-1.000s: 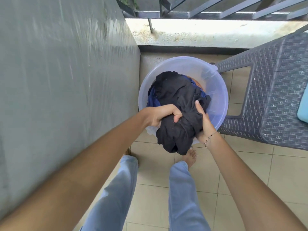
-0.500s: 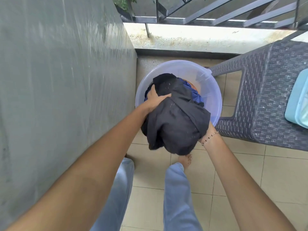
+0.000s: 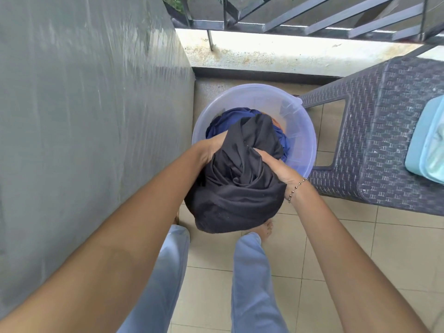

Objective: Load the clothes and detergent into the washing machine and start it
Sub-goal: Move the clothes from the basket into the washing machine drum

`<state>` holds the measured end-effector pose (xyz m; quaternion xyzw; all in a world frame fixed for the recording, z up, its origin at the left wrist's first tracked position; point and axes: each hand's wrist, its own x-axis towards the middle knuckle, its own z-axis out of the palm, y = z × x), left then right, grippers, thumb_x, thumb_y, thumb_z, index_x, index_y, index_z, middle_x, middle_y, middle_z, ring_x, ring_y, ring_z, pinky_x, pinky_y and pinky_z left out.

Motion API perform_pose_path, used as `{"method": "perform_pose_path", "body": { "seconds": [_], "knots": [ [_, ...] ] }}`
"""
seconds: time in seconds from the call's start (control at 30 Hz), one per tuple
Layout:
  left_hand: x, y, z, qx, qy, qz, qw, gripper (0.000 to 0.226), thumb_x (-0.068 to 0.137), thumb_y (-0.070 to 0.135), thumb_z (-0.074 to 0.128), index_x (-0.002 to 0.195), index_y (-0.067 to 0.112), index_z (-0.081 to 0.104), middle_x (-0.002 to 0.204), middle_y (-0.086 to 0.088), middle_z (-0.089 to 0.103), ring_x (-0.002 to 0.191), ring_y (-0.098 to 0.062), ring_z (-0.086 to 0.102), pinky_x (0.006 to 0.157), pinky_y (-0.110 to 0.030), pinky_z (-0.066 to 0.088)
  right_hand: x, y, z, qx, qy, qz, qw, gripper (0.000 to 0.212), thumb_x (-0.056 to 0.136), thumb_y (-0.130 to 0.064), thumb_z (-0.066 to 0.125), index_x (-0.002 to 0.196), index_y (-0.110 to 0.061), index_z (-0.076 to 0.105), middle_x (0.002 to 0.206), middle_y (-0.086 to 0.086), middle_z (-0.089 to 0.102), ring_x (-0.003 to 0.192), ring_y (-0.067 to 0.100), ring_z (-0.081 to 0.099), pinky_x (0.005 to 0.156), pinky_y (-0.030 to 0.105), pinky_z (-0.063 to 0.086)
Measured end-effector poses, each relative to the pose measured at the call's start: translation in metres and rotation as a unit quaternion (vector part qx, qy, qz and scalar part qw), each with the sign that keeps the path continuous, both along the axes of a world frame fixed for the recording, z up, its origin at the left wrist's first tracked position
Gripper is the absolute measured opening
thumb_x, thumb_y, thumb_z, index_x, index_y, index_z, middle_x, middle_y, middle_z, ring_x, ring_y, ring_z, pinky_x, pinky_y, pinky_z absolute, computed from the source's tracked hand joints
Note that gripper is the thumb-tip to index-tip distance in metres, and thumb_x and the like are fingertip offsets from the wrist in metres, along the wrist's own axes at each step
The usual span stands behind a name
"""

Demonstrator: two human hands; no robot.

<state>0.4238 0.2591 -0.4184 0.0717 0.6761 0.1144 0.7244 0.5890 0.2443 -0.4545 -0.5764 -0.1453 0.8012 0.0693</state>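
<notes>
A bundle of black clothes [image 3: 236, 191] hangs over the near rim of a translucent plastic basin [image 3: 302, 131] on the tiled floor. My left hand [image 3: 211, 151] grips the bundle from its left side. My right hand [image 3: 278, 168], with a bead bracelet at the wrist, holds it from the right, fingers dug into the folds. Blue clothes [image 3: 227, 121] still lie inside the basin behind the bundle. No washing machine or detergent shows.
A grey wall [image 3: 84, 116] runs close along my left. A dark woven plastic chair [image 3: 384, 140] stands at the right with a light blue container [image 3: 430, 140] on it. A ledge and metal railing [image 3: 300, 27] close the far side. My legs [image 3: 249, 280] stand on the tiles below.
Both hands have lifted the black bundle higher and nearer to me, out of the basin. My right hand shifted from under the cloth to its top. The blue clothes are now uncovered.
</notes>
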Motion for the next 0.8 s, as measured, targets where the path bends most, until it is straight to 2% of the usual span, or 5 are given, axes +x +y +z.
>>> {"method": "perform_pose_path", "body": {
  "seconds": [0.13,0.37,0.5,0.7,0.8],
  "knots": [
    [-0.003,0.011,-0.006,0.084,0.056,0.057,0.993,0.034,0.094,0.038,0.046,0.108,0.013,0.065,0.098,-0.005,0.066,0.087,-0.02,0.06,0.072,-0.026,0.046,-0.003,0.003,0.008,0.088,-0.063,-0.11,0.988,0.044,0.072,-0.025,0.079,0.113,-0.024,0.063,0.109,0.0,0.071,0.095,0.017,0.07,0.08,0.031,0.056],
    [-0.024,-0.013,-0.022,0.091,0.14,0.14,0.976,0.031,0.096,0.049,0.039,0.097,0.027,0.062,0.091,0.005,0.062,0.093,-0.018,0.06,0.076,-0.029,0.044,-0.012,0.023,0.034,0.141,-0.168,-0.426,0.878,0.029,0.077,-0.01,0.072,0.095,-0.025,0.056,0.102,-0.006,0.066,0.09,0.013,0.065,0.085,0.032,0.056],
    [-0.017,-0.024,-0.019,0.051,-0.018,0.181,0.982,0.061,0.088,0.07,0.037,0.121,0.024,0.061,0.125,0.001,0.063,0.106,-0.023,0.062,0.09,-0.045,0.053,-0.019,0.018,0.037,0.121,-0.133,-0.37,0.912,0.036,0.072,-0.019,0.075,0.106,-0.018,0.063,0.108,0.0,0.07,0.098,0.02,0.068,0.087,0.038,0.056],
    [0.001,-0.019,-0.007,0.11,-0.091,0.201,0.969,0.045,0.101,0.042,0.033,0.086,0.014,0.064,0.067,0.0,0.073,0.062,-0.008,0.07,0.055,-0.016,0.054,-0.022,-0.001,0.043,0.028,0.067,-0.179,0.981,0.025,0.088,-0.032,0.055,0.1,-0.016,0.071,0.1,0.003,0.074,0.09,0.018,0.07,0.082,0.029,0.055],
    [-0.001,-0.02,-0.003,0.111,-0.078,0.187,0.973,0.04,0.1,0.038,0.037,0.08,0.014,0.061,0.055,0.001,0.069,0.051,-0.008,0.067,0.048,-0.014,0.05,-0.02,0.004,0.043,0.057,-0.041,-0.142,0.987,0.045,0.077,-0.049,0.068,0.116,-0.027,0.065,0.11,-0.004,0.071,0.099,0.017,0.068,0.07,0.026,0.056]
  ]
}}
